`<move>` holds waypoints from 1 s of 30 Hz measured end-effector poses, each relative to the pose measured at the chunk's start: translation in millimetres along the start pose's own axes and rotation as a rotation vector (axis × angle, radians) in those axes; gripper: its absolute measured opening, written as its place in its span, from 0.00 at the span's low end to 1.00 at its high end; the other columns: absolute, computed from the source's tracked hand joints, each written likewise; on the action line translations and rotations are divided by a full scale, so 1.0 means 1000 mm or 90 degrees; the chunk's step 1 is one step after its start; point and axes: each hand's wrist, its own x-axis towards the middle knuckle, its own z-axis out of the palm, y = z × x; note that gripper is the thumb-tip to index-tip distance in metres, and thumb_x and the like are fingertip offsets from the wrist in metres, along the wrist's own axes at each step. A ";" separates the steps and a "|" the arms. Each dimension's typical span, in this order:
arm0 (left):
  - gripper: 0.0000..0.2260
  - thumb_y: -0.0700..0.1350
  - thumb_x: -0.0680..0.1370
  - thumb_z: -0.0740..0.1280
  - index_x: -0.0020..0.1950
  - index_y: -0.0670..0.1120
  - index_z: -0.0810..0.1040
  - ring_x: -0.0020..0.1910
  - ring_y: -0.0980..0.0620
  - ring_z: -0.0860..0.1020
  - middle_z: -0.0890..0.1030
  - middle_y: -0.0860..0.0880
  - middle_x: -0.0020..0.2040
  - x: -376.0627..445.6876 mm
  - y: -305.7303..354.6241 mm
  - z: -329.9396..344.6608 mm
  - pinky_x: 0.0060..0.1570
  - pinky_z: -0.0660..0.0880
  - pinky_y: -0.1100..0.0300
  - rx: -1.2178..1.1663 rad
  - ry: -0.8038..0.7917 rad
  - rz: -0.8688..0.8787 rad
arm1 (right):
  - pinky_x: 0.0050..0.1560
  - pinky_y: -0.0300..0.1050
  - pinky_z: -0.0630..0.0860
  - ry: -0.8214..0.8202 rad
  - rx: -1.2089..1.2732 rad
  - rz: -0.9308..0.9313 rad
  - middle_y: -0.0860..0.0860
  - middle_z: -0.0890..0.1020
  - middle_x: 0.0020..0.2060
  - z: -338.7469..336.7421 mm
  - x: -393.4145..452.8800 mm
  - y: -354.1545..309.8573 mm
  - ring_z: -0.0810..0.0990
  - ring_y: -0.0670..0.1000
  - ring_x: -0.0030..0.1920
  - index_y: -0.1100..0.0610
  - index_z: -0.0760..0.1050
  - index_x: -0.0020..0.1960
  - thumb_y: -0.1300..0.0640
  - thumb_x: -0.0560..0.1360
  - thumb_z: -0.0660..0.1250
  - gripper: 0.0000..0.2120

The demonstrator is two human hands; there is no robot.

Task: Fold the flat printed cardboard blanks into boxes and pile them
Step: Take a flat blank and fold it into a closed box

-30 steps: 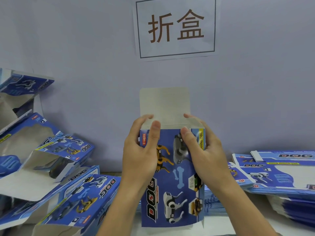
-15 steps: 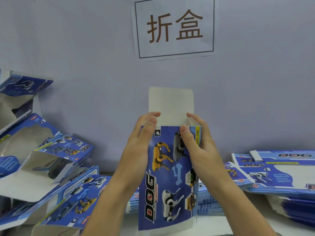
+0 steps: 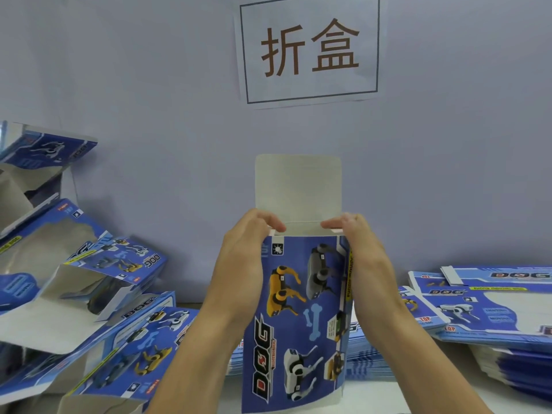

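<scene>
At the left of the frame folded boxes (image 3: 89, 294) lie heaped and tilted, their open mouths showing. In the centre a half-formed box (image 3: 295, 324) stands upright, long axis vertical, its grey lid flap (image 3: 298, 186) rising straight above the mouth. The left hand (image 3: 245, 258) curls round the box's upper left corner, fingertips on the side flap; the right hand (image 3: 364, 258) does likewise at the upper right, equally near. The lid flap lies just above both grips, with open room behind it toward the wall. Flat blanks (image 3: 484, 306) are stacked at the right.
</scene>
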 end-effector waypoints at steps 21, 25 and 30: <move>0.16 0.51 0.71 0.60 0.58 0.59 0.73 0.40 0.42 0.80 0.77 0.32 0.47 -0.007 -0.007 0.015 0.40 0.77 0.50 -0.163 -0.006 -0.061 | 0.47 0.66 0.78 -0.038 0.090 0.056 0.69 0.77 0.48 -0.006 0.003 -0.002 0.76 0.67 0.45 0.46 0.79 0.53 0.50 0.69 0.57 0.17; 0.14 0.49 0.72 0.59 0.55 0.62 0.73 0.37 0.39 0.77 0.77 0.32 0.47 -0.006 -0.005 0.013 0.41 0.77 0.40 -0.134 0.043 -0.032 | 0.42 0.62 0.71 0.002 0.062 0.055 0.59 0.73 0.41 -0.005 0.004 0.000 0.70 0.60 0.41 0.51 0.75 0.50 0.48 0.67 0.58 0.15; 0.11 0.48 0.73 0.59 0.53 0.57 0.77 0.37 0.30 0.77 0.79 0.33 0.44 -0.005 -0.006 0.014 0.38 0.76 0.38 -0.127 0.075 0.014 | 0.39 0.55 0.72 -0.031 0.097 0.028 0.56 0.70 0.34 -0.005 0.003 0.001 0.71 0.57 0.37 0.37 0.76 0.54 0.50 0.69 0.58 0.16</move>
